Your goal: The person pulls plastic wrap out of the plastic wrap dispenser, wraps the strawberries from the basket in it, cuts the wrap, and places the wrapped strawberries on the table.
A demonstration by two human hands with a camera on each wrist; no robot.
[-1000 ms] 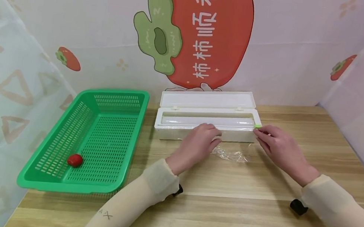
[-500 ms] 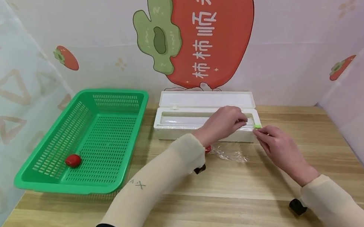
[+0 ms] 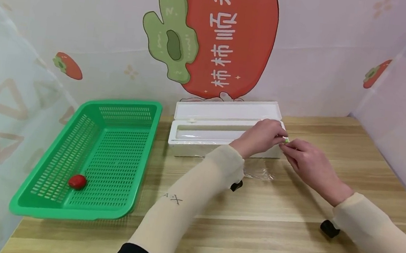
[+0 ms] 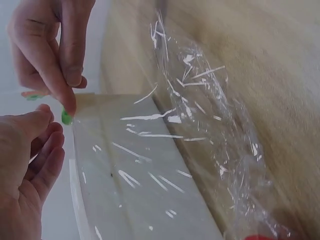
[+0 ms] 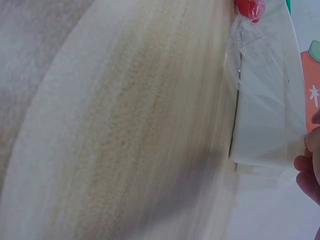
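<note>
A long white cling film dispenser (image 3: 189,150) stands with its lid raised, and clear cling film (image 4: 215,130) drapes over its front onto the table. At the dispenser's right end my right hand (image 3: 309,165) pinches the small green slider (image 4: 66,117); in the left wrist view its index fingertip covers part of it. My left hand (image 3: 260,137) is over the same end, close to the right hand, thumb and fingers apart with nothing visible between them (image 4: 25,160). A red, tomato-like thing (image 5: 250,9) lies under film by the dispenser, hidden behind the left arm in the head view.
A green plastic basket (image 3: 140,165) at the left holds one small red tomato-like thing (image 3: 77,182). The wooden table (image 3: 267,250) stretches in front of the dispenser. A printed backdrop (image 3: 315,64) rises directly behind.
My left hand has moved right along the dispenser, from its front middle to the right end beside the slider. The right hand has stayed in place. The head view has shifted slightly.
</note>
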